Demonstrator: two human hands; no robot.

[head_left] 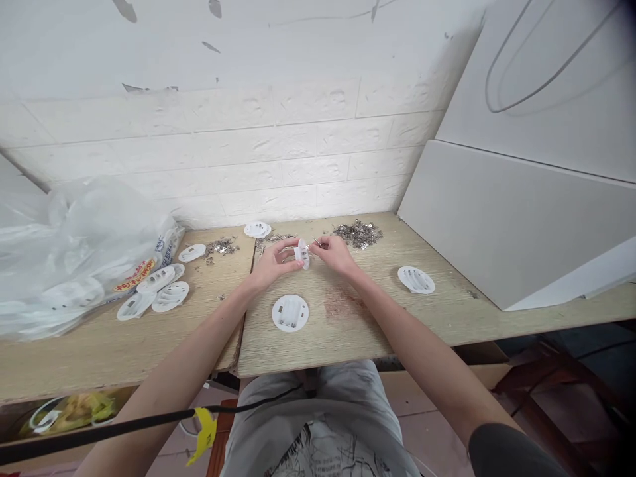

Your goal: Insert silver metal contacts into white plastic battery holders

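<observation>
My left hand (271,265) pinches a white round plastic battery holder (303,253) by its edge, tilted up on its side above the table. Close against the holder's right face, the fingers of my right hand (336,253) are closed on a thin metal piece (317,242); its exact kind is too small to make out. Another white holder (291,313) lies flat near the table's front edge, its slots facing up. Behind my right hand is a heap of small metal contacts (358,234).
Further holders lie at the back (257,230), at the right (416,279) and in a cluster at the left (170,296). Beside that cluster sits a clear plastic bag (94,245). More metal bits (222,246) are scattered at the left back. A white panel (517,218) stands on the right.
</observation>
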